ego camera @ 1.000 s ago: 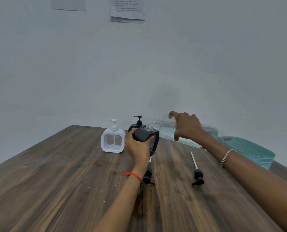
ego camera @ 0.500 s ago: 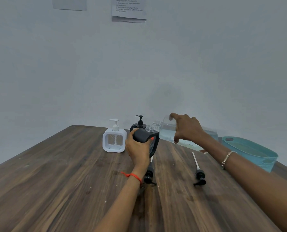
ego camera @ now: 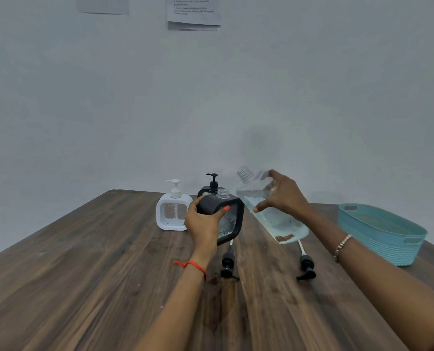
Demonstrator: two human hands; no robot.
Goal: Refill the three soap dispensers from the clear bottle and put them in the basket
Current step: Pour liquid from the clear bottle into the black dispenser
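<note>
- Head view, the change: half a second ago the clear bottle point(ego camera: 274, 216) was tipped with its mouth low, just beside the open neck of the black dispenser point(ego camera: 232, 219). Now its mouth has swung up to about 1 o'clock of that neck, clearly apart from it, with the liquid settled in the bottle's lower end.
- Head view, meaning: the pour into this dispenser looks finished or paused. Its level is hard to read through the patterned window. Two pump heads point(ego camera: 228, 264) lie loose on the table point(ego camera: 84, 274) at 6 o'clock of the hands, so recapping appears to be next, and nothing shows in the basket point(ego camera: 378, 234), well apart at 3 o'clock.
- Head view, left hand point(ego camera: 203, 221): it wraps the black dispenser's near left corner, thumb pressed on the top edge, holding it tilted off the table.
- Head view, right hand point(ego camera: 284, 196): thumb and fingers, spread wide, clasp the bottle's upper body, with the neck jutting out at 11 o'clock of the knuckles.
- Head view, the rest: a white dispenser point(ego camera: 174, 211) stands at 9 o'clock of the left hand, pump on. A second black dispenser point(ego camera: 212, 186) stands just behind, at 12 o'clock.
</note>
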